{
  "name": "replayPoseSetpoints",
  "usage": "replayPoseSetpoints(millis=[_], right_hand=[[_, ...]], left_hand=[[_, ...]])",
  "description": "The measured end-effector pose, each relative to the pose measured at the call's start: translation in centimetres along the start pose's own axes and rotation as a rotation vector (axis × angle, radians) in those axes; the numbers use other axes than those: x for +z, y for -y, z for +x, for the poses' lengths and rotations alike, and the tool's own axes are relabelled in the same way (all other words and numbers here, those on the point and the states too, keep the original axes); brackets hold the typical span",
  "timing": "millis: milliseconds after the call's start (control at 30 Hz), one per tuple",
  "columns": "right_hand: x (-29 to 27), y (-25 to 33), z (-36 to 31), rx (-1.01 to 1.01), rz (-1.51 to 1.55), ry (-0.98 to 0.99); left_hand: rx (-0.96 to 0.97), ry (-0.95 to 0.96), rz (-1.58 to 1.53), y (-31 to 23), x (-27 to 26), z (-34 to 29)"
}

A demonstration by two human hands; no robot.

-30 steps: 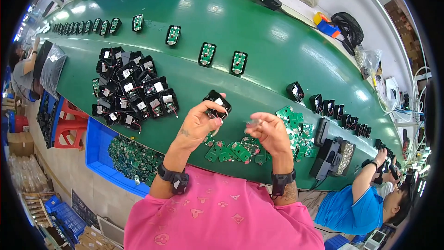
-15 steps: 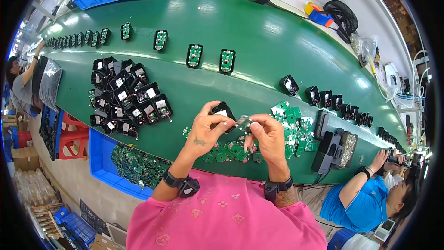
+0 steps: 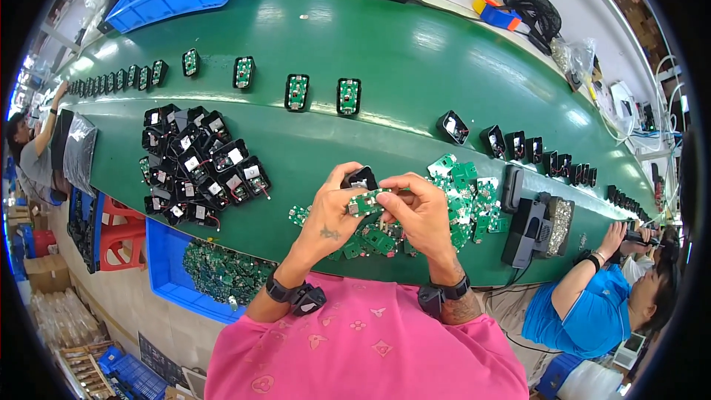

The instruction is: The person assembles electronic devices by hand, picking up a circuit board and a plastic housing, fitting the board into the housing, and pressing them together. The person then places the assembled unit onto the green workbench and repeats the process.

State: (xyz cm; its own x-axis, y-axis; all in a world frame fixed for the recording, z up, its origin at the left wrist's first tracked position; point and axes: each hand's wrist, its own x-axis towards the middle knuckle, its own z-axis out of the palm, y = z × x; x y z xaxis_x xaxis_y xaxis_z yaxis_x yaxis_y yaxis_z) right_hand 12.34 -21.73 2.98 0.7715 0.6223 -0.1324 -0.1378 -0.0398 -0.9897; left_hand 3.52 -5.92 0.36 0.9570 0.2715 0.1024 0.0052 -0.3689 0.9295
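Note:
My left hand [image 3: 326, 211] is closed around a black plastic housing [image 3: 361, 178], its open side partly hidden by my fingers. Between thumb and fingers of my right hand [image 3: 417, 211] is a green circuit board [image 3: 366, 204], held flat against the near side of the housing, beside my left thumb. Below and to the right of both hands lies a spread heap of loose green circuit boards [image 3: 463, 200]. To the left is a pile of black housings [image 3: 194, 163] with wires and white patches inside.
Housings with boards fitted [image 3: 349, 96] stand in a row along the green bench [image 3: 296, 33]; open housings [image 3: 453, 127] line up at right. A blue bin of boards [image 3: 164, 259] sits at lower left, a grey-black device [image 3: 524, 231] at right. Two other people work at the bench's ends.
My right hand has turned the circuit board, so its flat face now shows, and brought it against the housing. The whole view has shifted slightly.

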Motion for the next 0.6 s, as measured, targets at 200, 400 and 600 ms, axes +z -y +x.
replayPoseSetpoints(millis=[200, 400, 600], right_hand=[[-0.5, -0.9, 0.3, 0.114, 0.035, -0.042], [-0.2, -0.7, 0.5, 0.106, 0.071, -0.097], [-0.2, -1.0, 0.6, 0.026, -0.130, -0.072]], left_hand=[[-0.086, -0.018, -0.238, -1.3, 0.2, 0.1], [-0.274, 0.037, -0.640, -0.2, -0.1, 0.1], [-0.391, 0.087, -0.815, -1.1, -0.8, 0.2]])
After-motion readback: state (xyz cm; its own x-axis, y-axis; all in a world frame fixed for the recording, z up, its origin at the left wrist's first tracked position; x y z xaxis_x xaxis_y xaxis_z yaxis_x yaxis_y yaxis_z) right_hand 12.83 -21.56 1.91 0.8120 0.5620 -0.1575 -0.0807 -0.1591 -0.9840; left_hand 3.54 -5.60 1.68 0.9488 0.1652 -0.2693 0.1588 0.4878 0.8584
